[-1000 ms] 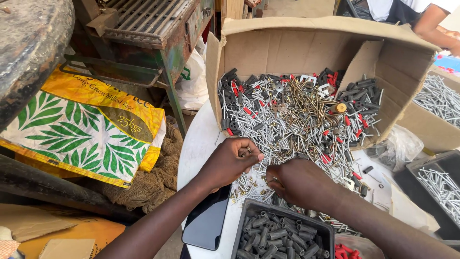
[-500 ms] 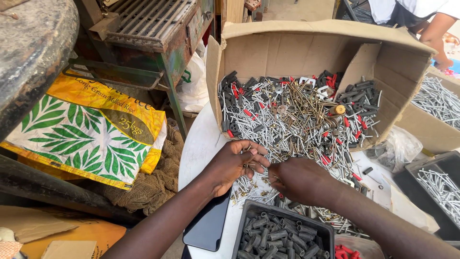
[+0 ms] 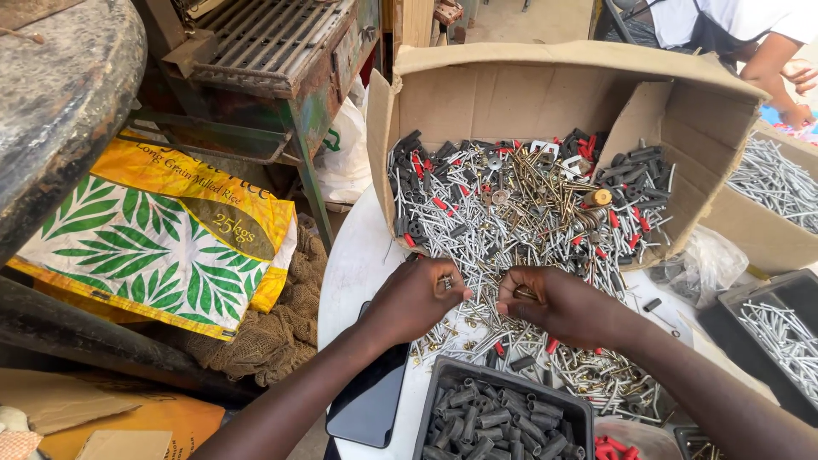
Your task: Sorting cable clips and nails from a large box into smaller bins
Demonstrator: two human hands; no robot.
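Pile of screws and plugs (image 3: 520, 230): we see it spill out of the cardboard box (image 3: 545, 94), which lies on its side, so the mixed pieces spread forward onto the table (image 3: 358, 264) within easy reach.
Left hand (image 3: 417, 298): just in front of the box mouth, we see it curled nearly shut, pinching a small metal piece at the fingertips (image 3: 445, 283); what the piece is we cannot tell.
Right hand (image 3: 554, 302): beside the left, also in front of the box, knuckles up, fingers folded over a few screws, thumb tucked in.
Pose: both forearms come in low from the near edge and meet over the spill, wrists bent down.
Grey plugs tray (image 3: 503, 413): nearer to us than the box, black, already holding like pieces together.
Phone (image 3: 371, 409): left of that tray, lying flat.
Nail boxes (image 3: 775, 196): right of the cardboard box.
Rice sack (image 3: 162, 238): left of the box, off the table.
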